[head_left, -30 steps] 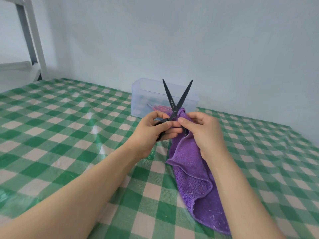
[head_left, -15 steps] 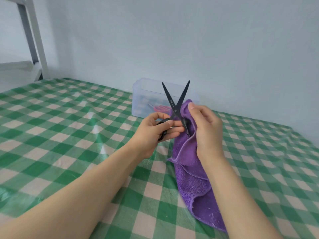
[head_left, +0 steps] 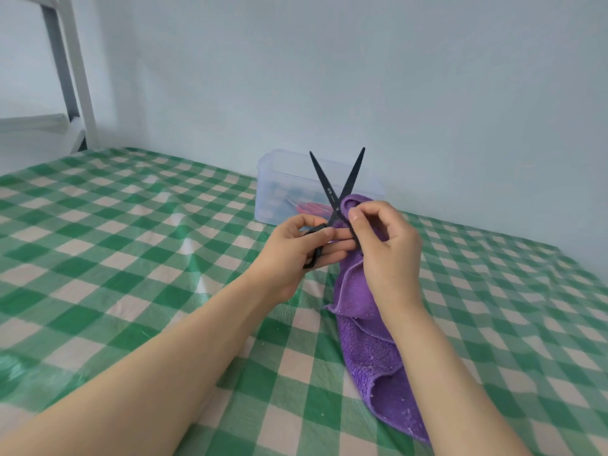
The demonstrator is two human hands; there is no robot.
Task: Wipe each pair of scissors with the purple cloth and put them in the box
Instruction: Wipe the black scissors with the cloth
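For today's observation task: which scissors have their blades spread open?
The black scissors, gripped by the left hand; the red-handled pair lies in the box.

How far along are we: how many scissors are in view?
2, it seems: black scissors in the left hand, against the cloth in the right hand; a red pair in the box, whose blurred contents may hide more.

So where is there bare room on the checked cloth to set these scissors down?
Bare: the wide checked cloth left of the left hand and box, and the stretch right of the purple cloth. Crowded: the middle, around the scissors, the right hand and the box.
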